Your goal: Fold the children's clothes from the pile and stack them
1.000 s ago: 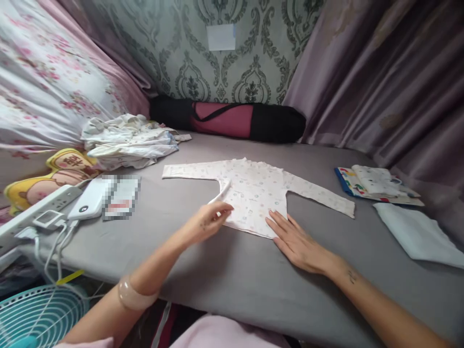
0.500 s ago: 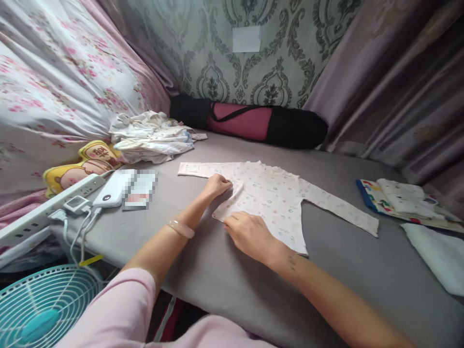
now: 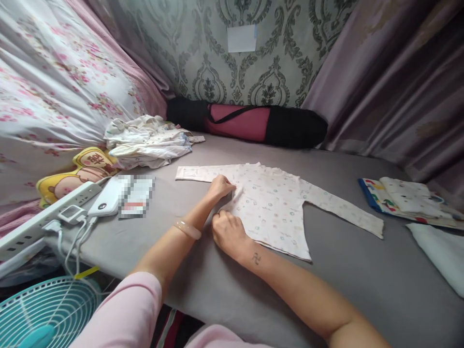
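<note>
A small white long-sleeved shirt [image 3: 271, 212] with a fine coloured print lies spread on the grey bed sheet [image 3: 348, 280], its sleeves stretched out to both sides. My left hand [image 3: 222, 187] is closed in a pinch on the shirt's left side, just below the sleeve, and a small fold rises at the fingertips. Nearer to me, my right hand [image 3: 230, 232] is closed at the lower left corner of the shirt; its fingers cover that corner.
Crumpled light clothes [image 3: 148, 142] lie at the back left, near a yellow cushion [image 3: 78, 174], a power strip [image 3: 47, 217] and a white power bank [image 3: 108, 198]. A black and pink long bag [image 3: 239, 123] lies along the wall. Folded clothes [image 3: 409, 198] are at the right, a fan [image 3: 47, 314] at lower left.
My right hand has moved left along the hem to the shirt's lower left corner. My left hand stays pinched on the shirt's side. The view has shifted slightly.
</note>
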`<action>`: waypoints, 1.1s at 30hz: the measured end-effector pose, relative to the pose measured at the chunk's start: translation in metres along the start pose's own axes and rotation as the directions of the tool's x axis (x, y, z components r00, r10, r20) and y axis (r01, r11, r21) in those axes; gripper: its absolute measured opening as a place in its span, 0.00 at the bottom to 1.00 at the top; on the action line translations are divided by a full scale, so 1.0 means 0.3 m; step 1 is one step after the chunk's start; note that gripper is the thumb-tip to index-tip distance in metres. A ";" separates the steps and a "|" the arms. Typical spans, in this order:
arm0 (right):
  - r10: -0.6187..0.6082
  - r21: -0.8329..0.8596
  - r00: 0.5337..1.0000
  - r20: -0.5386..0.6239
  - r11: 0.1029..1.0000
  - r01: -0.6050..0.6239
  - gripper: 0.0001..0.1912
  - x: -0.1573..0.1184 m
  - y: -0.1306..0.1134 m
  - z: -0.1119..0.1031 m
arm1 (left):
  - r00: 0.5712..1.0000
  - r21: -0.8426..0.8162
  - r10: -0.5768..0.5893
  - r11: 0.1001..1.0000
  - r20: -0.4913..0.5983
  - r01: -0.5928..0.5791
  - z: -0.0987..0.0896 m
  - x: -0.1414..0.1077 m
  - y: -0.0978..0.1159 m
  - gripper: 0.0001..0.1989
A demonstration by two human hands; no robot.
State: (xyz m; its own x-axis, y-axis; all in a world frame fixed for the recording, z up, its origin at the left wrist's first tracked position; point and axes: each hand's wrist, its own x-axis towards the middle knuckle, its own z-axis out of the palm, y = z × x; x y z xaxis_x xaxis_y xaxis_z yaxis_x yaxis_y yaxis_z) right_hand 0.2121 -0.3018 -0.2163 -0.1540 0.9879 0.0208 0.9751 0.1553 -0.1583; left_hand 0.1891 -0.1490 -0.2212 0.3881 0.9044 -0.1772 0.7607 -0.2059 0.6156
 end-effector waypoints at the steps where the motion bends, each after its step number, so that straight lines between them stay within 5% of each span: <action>1: 0.011 0.007 1.000 -0.003 1.000 -0.011 0.11 0.003 0.002 0.002 | 1.000 0.015 0.013 1.000 0.002 -0.013 -0.003 0.002 -0.001 0.12; 6: 0.070 0.158 0.997 -0.021 0.985 -0.066 0.11 0.016 0.039 -0.008 | 0.988 0.240 0.144 0.963 -0.064 -0.124 -0.019 0.007 0.001 0.10; 10: 0.102 0.343 0.995 -0.002 0.935 -0.095 0.10 0.013 0.076 -0.024 | 0.930 0.471 0.366 0.825 -0.028 -0.311 -0.031 0.016 -0.002 0.09; 17: -0.243 0.611 0.967 0.077 0.778 0.146 0.11 0.026 0.169 -0.086 | 0.887 0.497 0.460 0.779 -0.041 -0.381 -0.071 -0.021 -0.051 0.10; 20: -0.039 0.529 0.997 0.063 0.848 -0.001 0.16 0.072 0.254 -0.111 | 0.778 0.415 0.625 0.691 0.068 -0.592 -0.067 -0.111 -0.083 0.11; 22: 0.150 0.394 0.988 -0.038 0.911 -0.123 0.19 0.111 0.315 -0.101 | 0.674 0.310 0.715 0.609 0.185 -0.730 -0.050 -0.189 -0.103 0.12; 24: 0.226 0.280 0.971 -0.081 0.940 -0.195 0.21 0.145 0.366 -0.065 | 0.621 0.224 0.747 0.580 0.238 -0.784 -0.029 -0.263 -0.123 0.14; 26: 0.235 0.192 0.971 -0.044 0.956 -0.223 0.25 0.166 0.399 -0.015 | 0.635 0.193 0.729 0.605 0.254 -0.772 -0.015 -0.321 -0.145 0.17; 29: 0.253 0.121 0.967 -0.007 0.961 -0.250 0.32 0.176 0.419 0.047 | 0.714 0.208 0.647 0.685 0.267 -0.698 -0.018 -0.375 -0.183 0.20; 33: 0.257 0.100 0.966 0.012 0.961 -0.257 0.35 0.167 0.404 0.068 | 0.787 0.235 0.550 0.755 0.279 -0.611 -0.047 -0.421 -0.234 0.22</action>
State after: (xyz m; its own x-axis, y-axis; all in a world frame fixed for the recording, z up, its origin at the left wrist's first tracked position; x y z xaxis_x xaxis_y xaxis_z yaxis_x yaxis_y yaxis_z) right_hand 0.3191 -0.2335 -0.2547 0.0996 0.9945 -0.0328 0.9610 -0.1046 -0.2560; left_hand 0.0793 -0.2435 -0.2311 0.8690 0.4945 -0.0147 0.4599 -0.7965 0.3926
